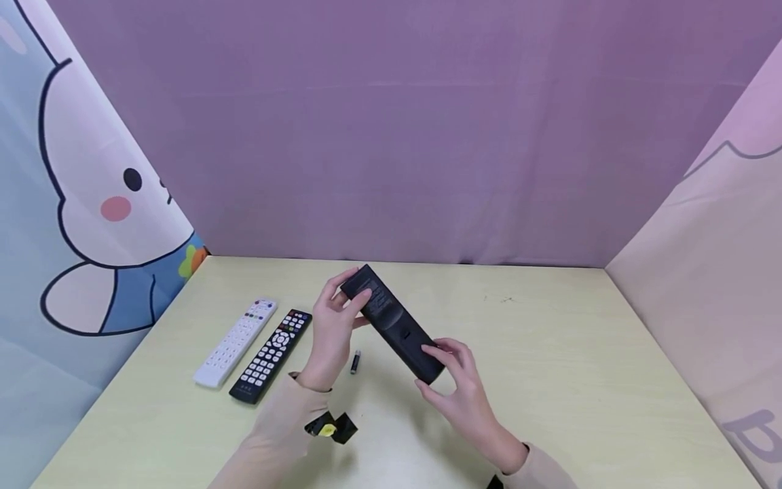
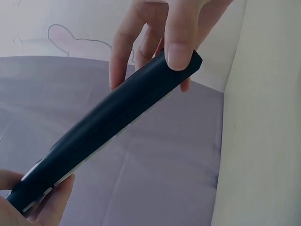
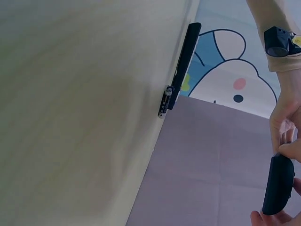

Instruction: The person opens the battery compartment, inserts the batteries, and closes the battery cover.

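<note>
Both hands hold a black remote control (image 1: 391, 319) above the table, slanted, with its back toward the head camera. At the upper left end, my left hand (image 1: 332, 333) grips it between thumb and fingers. My right hand (image 1: 461, 390) pinches the lower right end. In the left wrist view the remote (image 2: 110, 110) is seen edge-on, its button side turned away. A narrow end of the remote (image 3: 277, 186) shows in the right wrist view. On the table below lies a small battery (image 1: 356, 362), dark with a silvery end.
Left of the hands, a white remote (image 1: 235, 343) and a black remote with white buttons (image 1: 271, 356) lie face up, side by side, on the pale table (image 1: 550, 339). A purple curtain (image 1: 397, 136) stands behind; printed cloth (image 1: 91, 204) hangs at the left.
</note>
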Available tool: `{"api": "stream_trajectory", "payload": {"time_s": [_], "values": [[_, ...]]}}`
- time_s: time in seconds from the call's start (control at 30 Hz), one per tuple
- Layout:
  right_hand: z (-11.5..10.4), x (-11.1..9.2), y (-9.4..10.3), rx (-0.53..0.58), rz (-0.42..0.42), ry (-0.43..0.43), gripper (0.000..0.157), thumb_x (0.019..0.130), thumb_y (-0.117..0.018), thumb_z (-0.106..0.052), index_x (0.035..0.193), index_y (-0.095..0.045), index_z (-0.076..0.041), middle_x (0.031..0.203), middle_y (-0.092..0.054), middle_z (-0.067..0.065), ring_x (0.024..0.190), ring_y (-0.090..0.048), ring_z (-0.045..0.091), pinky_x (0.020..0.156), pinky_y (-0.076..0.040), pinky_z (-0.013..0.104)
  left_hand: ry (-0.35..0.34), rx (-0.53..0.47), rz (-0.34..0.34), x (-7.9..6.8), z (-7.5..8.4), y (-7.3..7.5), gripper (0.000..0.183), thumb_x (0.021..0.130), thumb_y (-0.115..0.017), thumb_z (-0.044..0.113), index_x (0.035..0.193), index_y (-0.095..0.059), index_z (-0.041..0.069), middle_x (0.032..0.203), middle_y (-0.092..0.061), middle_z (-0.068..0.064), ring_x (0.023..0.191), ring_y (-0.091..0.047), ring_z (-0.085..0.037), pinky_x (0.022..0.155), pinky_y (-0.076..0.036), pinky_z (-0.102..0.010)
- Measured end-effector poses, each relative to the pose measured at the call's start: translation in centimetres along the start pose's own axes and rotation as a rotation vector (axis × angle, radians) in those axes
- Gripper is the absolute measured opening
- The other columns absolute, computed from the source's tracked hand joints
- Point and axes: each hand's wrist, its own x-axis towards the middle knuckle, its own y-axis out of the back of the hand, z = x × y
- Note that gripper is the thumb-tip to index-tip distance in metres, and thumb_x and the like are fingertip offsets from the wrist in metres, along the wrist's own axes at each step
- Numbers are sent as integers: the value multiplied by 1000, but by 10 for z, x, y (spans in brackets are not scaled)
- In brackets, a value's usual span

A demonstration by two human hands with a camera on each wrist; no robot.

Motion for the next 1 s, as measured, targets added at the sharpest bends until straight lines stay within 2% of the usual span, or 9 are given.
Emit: {"api": "stream_trajectory", "payload": {"time_s": [0.1, 0.27, 0.33, 0.47, 0.6, 0.8, 1.0], "values": [[-10, 5, 4, 36, -39, -48, 59, 52, -79, 8, 106, -59, -4, 109, -50, 19, 97, -51, 29, 86, -41, 14, 5, 10, -11, 0, 1, 1, 43, 81, -57, -5, 122, -47, 2, 102, -59, -15, 77, -61, -16, 58, -54, -34], [-31, 17, 13, 92, -105, -125, 53, 57, -76, 9, 105, -57, 0, 107, -51, 21, 98, -51, 31, 81, -48, 33, 20, 28, -27, 0, 1, 3, 41, 81, -57, -5, 120, -50, 4, 101, -59, -15, 77, -61, -17, 59, -54, -35], [-35, 19, 16, 104, -132, -154, 51, 59, -76, 7, 106, -57, -1, 108, -51, 20, 98, -51, 28, 78, -48, 35, 29, 37, -33, -1, 1, 4, 40, 81, -58, -4, 119, -51, 6, 99, -60, -14, 76, -62, -18, 59, -54, -36], [-35, 21, 18, 140, -182, -193, 50, 62, -75, 4, 108, -57, -1, 110, -50, 18, 98, -50, 22, 77, -48, 31, 45, 61, -49, -1, 1, 4, 39, 80, -59, -3, 118, -52, 6, 98, -60, -14, 75, -62, -18, 59, -54, -36], [-27, 19, 14, 196, -223, -206, 52, 63, -75, 2, 111, -56, -1, 112, -49, 17, 101, -49, 20, 79, -48, 35, 62, 81, -69, -2, 2, 3, 41, 80, -59, -4, 119, -51, 4, 97, -60, -14, 73, -62, -17, 59, -54, -36], [-11, 11, 7, 208, -262, -206, 55, 66, -77, -8, 116, -55, -10, 119, -46, 8, 105, -47, 18, 82, -47, 35, 72, 102, -104, -3, 2, 2, 40, 80, -59, -5, 118, -53, 6, 96, -60, -15, 72, -62, -18, 60, -54, -38], [-12, 9, 5, 151, -255, -119, 58, 65, -78, -10, 118, -56, -13, 119, -45, 6, 103, -49, 21, 81, -46, 35, 56, 122, -125, -3, 2, 2, 40, 80, -58, -5, 118, -52, 5, 97, -59, -17, 70, -63, -17, 57, -54, -36]]}}
